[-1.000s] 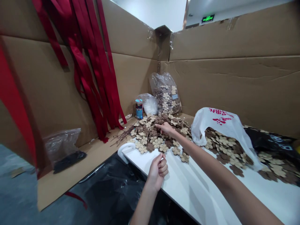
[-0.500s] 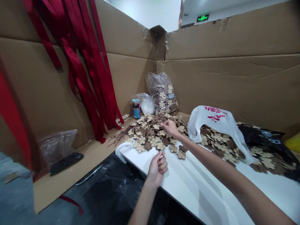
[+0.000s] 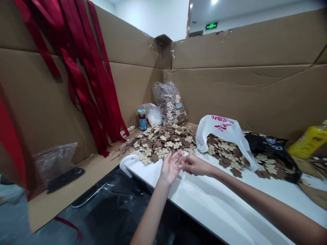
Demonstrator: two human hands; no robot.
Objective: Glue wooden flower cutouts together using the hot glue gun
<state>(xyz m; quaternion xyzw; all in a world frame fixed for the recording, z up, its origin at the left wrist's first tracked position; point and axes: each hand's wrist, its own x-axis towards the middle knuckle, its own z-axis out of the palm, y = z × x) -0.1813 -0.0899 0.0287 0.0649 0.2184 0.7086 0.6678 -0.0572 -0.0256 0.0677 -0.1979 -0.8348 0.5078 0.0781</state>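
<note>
My left hand is palm up above the front edge of the white tabletop, its fingers loosely spread. Against its fingertips rests my right hand, thumb and fingers pinched together. Whatever the pinch holds is too small or hidden to make out. Just behind both hands lies a heap of flower-shaped pieces in beige and dark brown. The right hand covers part of the tabletop at the heap's front edge.
A white plastic bag and a black bag spill more flower pieces on the right, near a yellow bottle. Behind the heap stand a clear bag of pieces and a blue-labelled jar. Red ribbons hang left along the cardboard wall.
My right hand has come back from the heap to my left hand. The left hand has gone from a closed fist to an opened palm. The view has turned slightly right.
</note>
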